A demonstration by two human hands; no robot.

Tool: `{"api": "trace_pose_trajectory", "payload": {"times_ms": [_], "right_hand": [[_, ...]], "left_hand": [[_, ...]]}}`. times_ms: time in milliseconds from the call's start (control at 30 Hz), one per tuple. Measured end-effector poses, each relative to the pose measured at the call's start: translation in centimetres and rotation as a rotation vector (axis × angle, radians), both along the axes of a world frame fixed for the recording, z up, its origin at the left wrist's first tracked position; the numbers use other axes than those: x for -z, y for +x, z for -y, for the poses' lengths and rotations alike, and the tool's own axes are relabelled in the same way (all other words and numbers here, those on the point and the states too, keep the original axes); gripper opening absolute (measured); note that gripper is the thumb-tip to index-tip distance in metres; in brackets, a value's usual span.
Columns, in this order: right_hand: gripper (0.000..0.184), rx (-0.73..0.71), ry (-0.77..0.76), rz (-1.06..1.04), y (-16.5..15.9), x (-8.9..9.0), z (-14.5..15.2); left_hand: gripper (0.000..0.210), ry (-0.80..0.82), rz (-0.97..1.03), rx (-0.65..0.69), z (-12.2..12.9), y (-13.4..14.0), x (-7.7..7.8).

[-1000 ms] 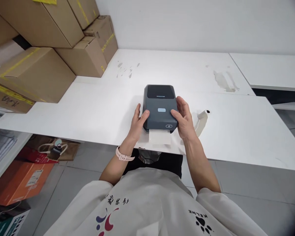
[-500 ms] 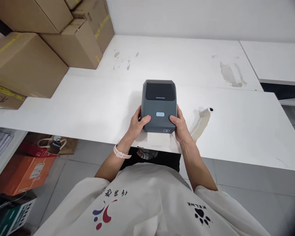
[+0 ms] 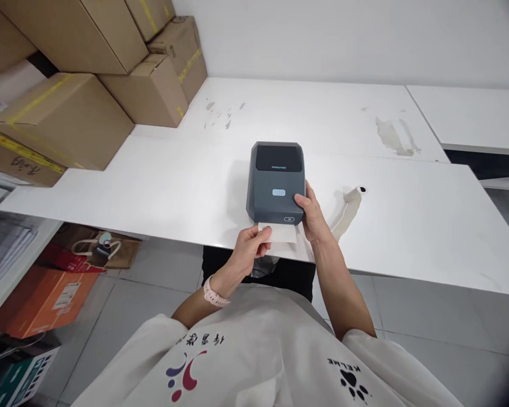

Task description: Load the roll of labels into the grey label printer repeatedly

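A dark grey label printer (image 3: 277,183), with a black window and a pale button on top, sits near the front edge of the white table. White label paper (image 3: 283,233) sticks out of its front. My left hand (image 3: 253,244) pinches the left side of this paper between thumb and fingers, just below the printer. Against the printer's right side rests my right hand (image 3: 311,213), its thumb on the top near the front corner and its fingers along the side, partly hidden. A small roll with a curling paper strip (image 3: 350,210) lies to the right of that hand.
Cardboard boxes (image 3: 68,118) with yellow tape are stacked on the table (image 3: 186,186) at the left. Grey stains mark the table's far part. Below on the left stand an orange box (image 3: 46,299) and a paper bag (image 3: 125,249) on the floor.
My left hand has left the printer's left side and moved down to its front, where it now grips the label paper. My right hand stays on the printer's right side.
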State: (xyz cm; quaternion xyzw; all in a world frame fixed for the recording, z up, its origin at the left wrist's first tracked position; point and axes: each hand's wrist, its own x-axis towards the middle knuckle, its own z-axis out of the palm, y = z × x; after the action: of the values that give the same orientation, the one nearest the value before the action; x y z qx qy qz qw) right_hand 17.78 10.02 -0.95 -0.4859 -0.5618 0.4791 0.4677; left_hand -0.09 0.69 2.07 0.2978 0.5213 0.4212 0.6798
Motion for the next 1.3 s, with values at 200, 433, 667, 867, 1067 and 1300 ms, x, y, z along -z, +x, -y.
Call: {"api": "trace_pose_trajectory", "payload": {"times_ms": [200,433,667,867,1067,1300], "right_hand": [[0.049,0.209,0.479,0.490,-0.4,-4.5,2.3],[0.037,0.065,0.696,0.827,-2.6,-5.6,3.7],[0.054,0.155,0.575,0.606,-1.4,-4.4,4.5],[0.061,0.143,0.103,0.163,0.9,-1.6,4.5],[0.070,0.131,0.093,0.117,0.1,-0.2,4.7],[0.065,0.159,0.146,-0.089,0.0,-0.4,4.3]], "left_hand": [[0.055,0.143,-0.185,0.065,0.1,-1.4,0.8],[0.036,0.430,-0.440,-0.329,-0.3,-4.3,1.6],[0.052,0.659,-0.457,-0.193,-2.7,-3.0,0.0],[0.063,0.580,-0.320,-0.169,-2.9,-2.0,0.2],[0.066,0.610,-0.370,-0.231,-3.1,-1.2,2.1],[0.066,0.756,-0.516,-0.242,-4.1,-2.1,1.4]]}}
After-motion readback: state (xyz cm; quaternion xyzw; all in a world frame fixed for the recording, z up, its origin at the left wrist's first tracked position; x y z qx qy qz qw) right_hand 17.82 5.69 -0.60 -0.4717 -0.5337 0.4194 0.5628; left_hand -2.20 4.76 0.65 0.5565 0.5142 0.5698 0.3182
